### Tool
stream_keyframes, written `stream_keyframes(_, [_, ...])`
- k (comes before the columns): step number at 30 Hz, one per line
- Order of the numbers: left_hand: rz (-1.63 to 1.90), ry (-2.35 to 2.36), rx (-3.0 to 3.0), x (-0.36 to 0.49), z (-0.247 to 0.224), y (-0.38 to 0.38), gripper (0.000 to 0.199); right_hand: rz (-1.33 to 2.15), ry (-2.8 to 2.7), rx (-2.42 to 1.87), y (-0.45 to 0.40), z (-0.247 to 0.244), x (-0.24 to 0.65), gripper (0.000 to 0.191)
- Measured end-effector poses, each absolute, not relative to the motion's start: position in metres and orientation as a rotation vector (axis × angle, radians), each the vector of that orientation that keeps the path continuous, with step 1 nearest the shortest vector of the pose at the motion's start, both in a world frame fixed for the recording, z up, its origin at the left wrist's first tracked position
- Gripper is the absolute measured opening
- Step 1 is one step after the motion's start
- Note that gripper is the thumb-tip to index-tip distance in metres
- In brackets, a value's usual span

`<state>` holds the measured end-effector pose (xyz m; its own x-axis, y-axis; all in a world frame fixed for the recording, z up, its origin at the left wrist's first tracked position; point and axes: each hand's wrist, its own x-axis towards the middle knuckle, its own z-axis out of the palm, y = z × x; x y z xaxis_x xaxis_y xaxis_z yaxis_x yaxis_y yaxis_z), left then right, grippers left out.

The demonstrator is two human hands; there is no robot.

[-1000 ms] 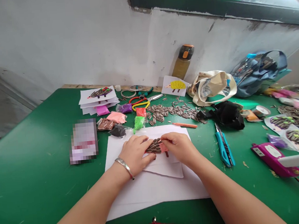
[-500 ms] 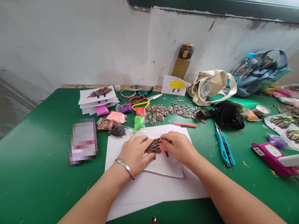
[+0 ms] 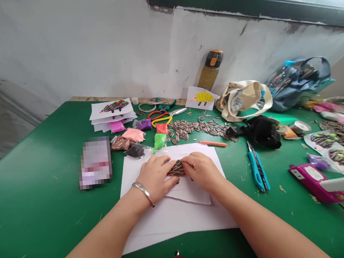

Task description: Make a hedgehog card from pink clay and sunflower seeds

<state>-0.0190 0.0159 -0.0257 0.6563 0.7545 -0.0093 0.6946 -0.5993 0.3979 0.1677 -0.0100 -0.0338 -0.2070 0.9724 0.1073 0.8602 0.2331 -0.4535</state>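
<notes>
We're at the seed-laying step: both hands close in on a patch of striped sunflower seeds (image 3: 177, 169) set in rows on pink clay (image 3: 167, 171), which sits on a smaller white sheet (image 3: 190, 195), on top of a bigger white sheet (image 3: 174, 223). L hand (image 3: 155, 178), silver bangle (image 3: 143, 193) on wrist, has fingers curled in at the patch's left end; R hand (image 3: 202, 171) does the same at the right end. Both hands are half closed, fingertips at the seeds; we can't tell if they grip or only press. Next move, as we judge it, calls for easing fingers off w/o dragging the rows. Patch's long axis runs approx L to R across us, tilted up a bit to the R; can't tell which end is the front, fingers cover too much. Further out on the green table (image 3: 32, 221): loose seed heap (image 3: 196, 127), green clay packet (image 3: 159, 142), orange stick (image 3: 212, 143), blue craft knife (image 3: 257, 171), scissors (image 3: 178, 112). Farthest: yellow hedgehog card (image 3: 201, 98) by the wall, bottle (image 3: 210, 71).
</notes>
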Motion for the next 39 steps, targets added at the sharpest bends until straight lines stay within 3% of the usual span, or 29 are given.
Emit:
stream_keyframes(6, [0.235,1.154,2.509,-0.02,-0.028,0.016,0.038,0.408,-2.069,-1.737,-0.01,-0.033,0.178,0.016])
stream_keyframes(33, [0.221,1.167,2.515,-0.02,-0.029,0.014,0.038,0.441,-2.137,-1.742,-0.009,-0.036,0.175,0.025])
stream_keyframes(39, [0.217,1.184,2.491,-0.02,-0.027,0.014,0.04,0.291,-2.051,-1.859,0.022,-0.03,0.187,0.021])
